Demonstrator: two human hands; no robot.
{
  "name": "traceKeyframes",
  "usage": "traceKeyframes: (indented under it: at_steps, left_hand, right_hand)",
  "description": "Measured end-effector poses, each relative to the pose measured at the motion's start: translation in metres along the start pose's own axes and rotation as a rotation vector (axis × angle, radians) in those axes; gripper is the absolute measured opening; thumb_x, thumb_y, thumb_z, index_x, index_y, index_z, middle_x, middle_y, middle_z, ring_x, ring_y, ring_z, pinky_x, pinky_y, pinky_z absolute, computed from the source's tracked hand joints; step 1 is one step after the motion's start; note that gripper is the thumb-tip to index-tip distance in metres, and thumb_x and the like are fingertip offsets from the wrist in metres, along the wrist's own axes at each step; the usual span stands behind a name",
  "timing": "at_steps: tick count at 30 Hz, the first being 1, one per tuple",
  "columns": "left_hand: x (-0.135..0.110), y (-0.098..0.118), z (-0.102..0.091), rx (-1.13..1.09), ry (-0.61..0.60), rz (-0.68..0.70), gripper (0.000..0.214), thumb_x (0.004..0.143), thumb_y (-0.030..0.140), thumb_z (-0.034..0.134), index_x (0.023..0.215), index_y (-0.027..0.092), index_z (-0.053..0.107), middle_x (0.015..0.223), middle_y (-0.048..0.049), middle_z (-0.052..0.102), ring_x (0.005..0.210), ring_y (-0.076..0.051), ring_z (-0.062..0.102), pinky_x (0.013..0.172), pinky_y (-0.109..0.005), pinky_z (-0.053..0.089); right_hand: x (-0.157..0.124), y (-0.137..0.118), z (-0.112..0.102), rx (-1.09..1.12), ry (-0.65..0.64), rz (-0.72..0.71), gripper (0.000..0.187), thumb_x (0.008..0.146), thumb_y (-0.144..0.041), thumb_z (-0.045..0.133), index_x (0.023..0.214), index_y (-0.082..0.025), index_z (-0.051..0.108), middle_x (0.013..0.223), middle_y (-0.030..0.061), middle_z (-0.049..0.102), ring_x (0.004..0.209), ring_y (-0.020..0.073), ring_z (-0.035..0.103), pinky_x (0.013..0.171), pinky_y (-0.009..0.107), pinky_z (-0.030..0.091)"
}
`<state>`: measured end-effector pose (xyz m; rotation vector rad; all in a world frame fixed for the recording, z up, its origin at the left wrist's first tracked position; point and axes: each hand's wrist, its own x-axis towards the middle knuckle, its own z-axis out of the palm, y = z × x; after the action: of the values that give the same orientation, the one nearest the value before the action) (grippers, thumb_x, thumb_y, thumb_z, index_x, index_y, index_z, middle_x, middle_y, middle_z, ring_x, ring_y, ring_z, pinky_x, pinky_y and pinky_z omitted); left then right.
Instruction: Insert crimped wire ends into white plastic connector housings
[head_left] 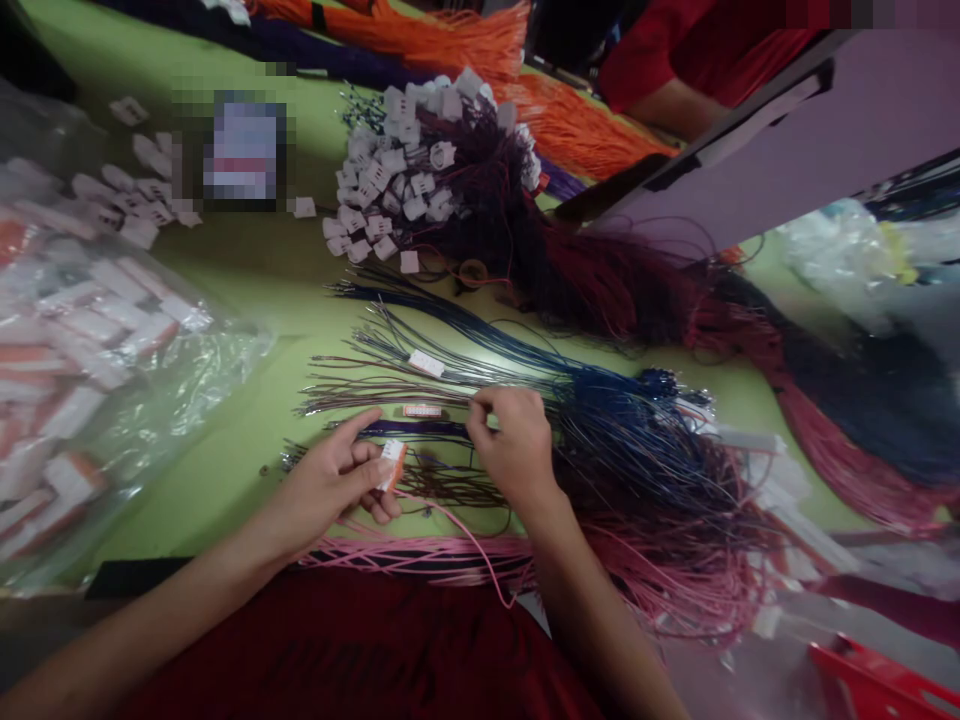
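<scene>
Head view shows your left hand with its fingers grasping a small white-and-orange plastic connector, low above the green desk, in front of your body. A thin pink wire curves from beside this connector toward your dark red shirt. Your right hand has its thumb and index finger bent together over the thin, loose wires; whether they grasp a wire, one cannot tell. For good work, you should probably hold the connector steady, and let the pink wire stay slack, so that it does not catch.
</scene>
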<state>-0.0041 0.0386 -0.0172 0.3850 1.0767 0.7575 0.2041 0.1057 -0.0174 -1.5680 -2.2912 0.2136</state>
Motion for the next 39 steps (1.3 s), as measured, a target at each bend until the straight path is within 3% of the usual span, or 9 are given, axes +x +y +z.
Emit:
traceKeyframes:
  at_steps: [2,4,7,9,13,16,25,33,39]
  left_hand:
    - [0.0,0.0,0.001,-0.002,0.0,0.002,0.089,0.076,0.029,0.068,0.147,0.018,0.016,0.067,0.0032,0.062,0.05,-0.012,0.06,0.047,-0.022,0.041]
    - [0.001,-0.001,0.001,0.0,-0.008,-0.005,0.092,0.077,0.029,0.068,0.148,0.02,0.012,0.068,0.003,0.063,0.051,-0.012,0.06,0.049,-0.023,0.043]
    - [0.002,-0.002,0.0,-0.026,0.004,0.016,0.093,0.074,0.032,0.071,0.147,0.02,0.015,0.072,0.0021,0.064,0.054,-0.012,0.06,0.051,-0.022,0.043]
    - [0.002,-0.002,-0.001,-0.039,0.032,0.055,0.087,0.073,0.033,0.072,0.145,0.021,0.024,0.074,0.0022,0.064,0.056,-0.011,0.059,0.051,-0.021,0.042]
    - [0.001,-0.001,-0.002,-0.034,0.049,0.088,0.056,0.073,0.031,0.071,0.124,0.017,0.051,0.077,-0.0005,0.065,0.056,-0.011,0.061,0.055,-0.025,0.048]
    - [0.002,-0.001,-0.003,-0.049,0.057,0.083,0.04,0.074,0.028,0.07,0.111,0.016,0.058,0.079,-0.0021,0.066,0.057,-0.012,0.061,0.054,-0.025,0.049]
    - [0.0,-0.003,-0.006,-0.093,0.048,0.068,0.036,0.075,0.026,0.07,0.109,0.019,0.061,0.084,-0.0012,0.064,0.058,-0.01,0.06,0.053,-0.023,0.047]
    - [0.002,-0.001,-0.003,-0.093,0.058,0.055,0.035,0.073,0.027,0.073,0.106,0.019,0.063,0.077,0.0009,0.064,0.055,-0.01,0.06,0.052,-0.022,0.047]
    - [0.002,-0.005,-0.004,-0.017,0.06,0.092,0.037,0.074,0.027,0.071,0.108,0.019,0.063,0.082,-0.001,0.067,0.058,-0.01,0.062,0.056,-0.024,0.05]
  right_hand:
    - [-0.001,-0.01,-0.016,0.188,0.051,0.053,0.011,0.08,-0.011,0.052,0.076,-0.019,0.059,0.073,0.0016,0.063,0.072,0.0157,0.056,0.073,0.03,0.041]
    - [0.0,-0.03,-0.031,0.402,-0.001,0.023,0.009,0.081,-0.013,0.054,0.081,-0.02,0.06,0.077,0.0012,0.065,0.072,0.0138,0.058,0.07,0.027,0.044]
    - [-0.001,-0.065,-0.043,0.747,-0.338,-0.142,0.014,0.083,-0.013,0.053,0.078,-0.021,0.064,0.072,-0.0011,0.065,0.071,0.0111,0.06,0.068,0.022,0.046]
    - [-0.003,-0.078,-0.039,0.854,-0.458,-0.079,0.015,0.083,-0.013,0.053,0.076,-0.02,0.064,0.07,-0.0023,0.065,0.067,0.0095,0.06,0.065,0.02,0.046]
    - [-0.011,-0.067,-0.02,0.706,-0.319,0.217,0.012,0.078,-0.01,0.053,0.074,-0.018,0.061,0.068,-0.0022,0.063,0.062,0.0095,0.057,0.059,0.019,0.044]
    - [-0.015,-0.054,-0.011,0.574,-0.257,0.181,0.01,0.078,-0.013,0.055,0.075,-0.018,0.064,0.068,-0.0003,0.063,0.063,0.0111,0.056,0.059,0.021,0.043]
    - [-0.016,-0.053,-0.014,0.518,-0.191,0.128,0.013,0.078,-0.014,0.055,0.07,-0.018,0.065,0.065,0.0003,0.063,0.06,0.0115,0.056,0.06,0.022,0.042]
    - [-0.013,-0.057,-0.016,0.62,-0.272,0.183,0.018,0.077,-0.013,0.052,0.067,-0.016,0.066,0.067,0.0009,0.068,0.061,0.0108,0.059,0.063,0.021,0.044]
    - [-0.01,-0.058,-0.014,0.676,-0.359,0.285,0.018,0.076,-0.015,0.053,0.064,-0.015,0.066,0.064,-0.0002,0.067,0.057,0.0092,0.057,0.057,0.018,0.043]
